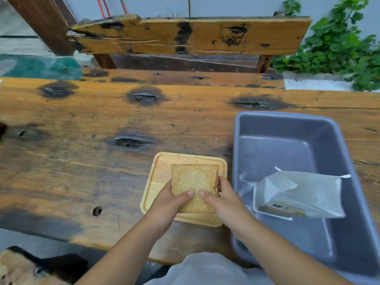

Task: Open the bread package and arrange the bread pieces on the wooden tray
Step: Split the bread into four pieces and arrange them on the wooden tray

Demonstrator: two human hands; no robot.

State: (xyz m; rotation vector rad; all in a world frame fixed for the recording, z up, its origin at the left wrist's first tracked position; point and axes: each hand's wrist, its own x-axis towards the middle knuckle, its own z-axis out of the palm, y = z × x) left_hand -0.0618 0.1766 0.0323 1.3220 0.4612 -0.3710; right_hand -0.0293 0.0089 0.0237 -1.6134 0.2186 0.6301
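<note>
A square wooden tray [159,177] lies on the plank table near its front edge. Brown bread slices [194,177] lie stacked on the tray, toward its right side. My left hand [170,202] grips the stack's near left edge, thumb on top. My right hand [223,199] holds the near right edge, thumb on top and fingers along the side. The opened white bread package [298,194] lies on its side in the grey bin [337,145] to the right.
The dark-knotted wooden table [92,161] stretches left and far. A wooden bench [191,36] stands behind it. Green plants [339,46] grow at the back right. The grey bin sits close against the tray's right side.
</note>
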